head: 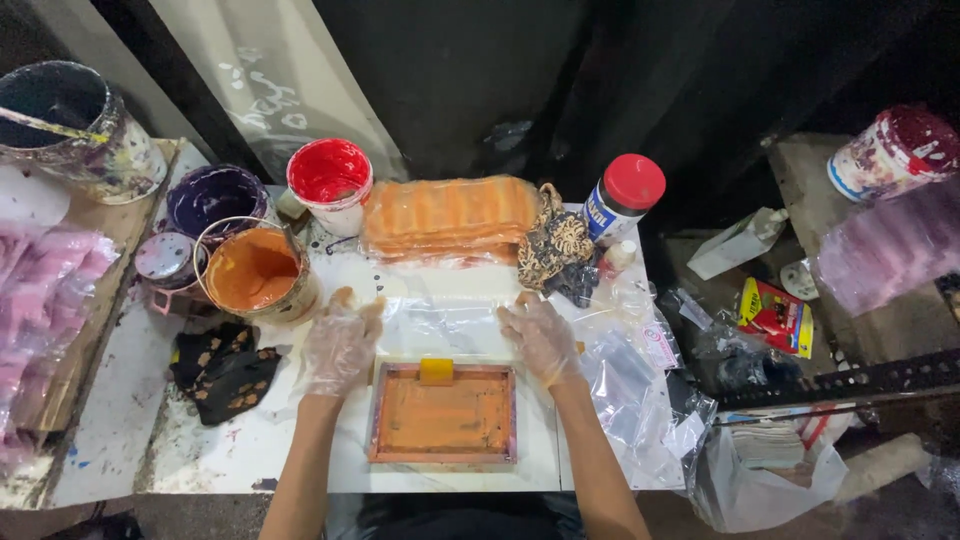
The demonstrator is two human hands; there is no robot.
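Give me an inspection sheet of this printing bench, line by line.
Surface: white table, paint-stained.
Job's things: clear plastic sheet flat under both hands; orange-inked screen frame with a yellow squeegee just in front.
Clutter: orange paint bucket, red paint tub, purple paint tub, red-lidded jar, stack of orange-printed bags, patterned rags.
Hands: left hand and right hand, gloved, open, pressing the sheet.
Cables: nothing seen.
Surroundings: dark wall, loose plastic bags to the right.

- Left hand (342, 343), in a thin clear glove, lies flat, fingers together, just beyond the orange frame's (443, 413) left corner
- Right hand (541, 338), gloved alike, lies flat beyond its right corner; both forearms bare
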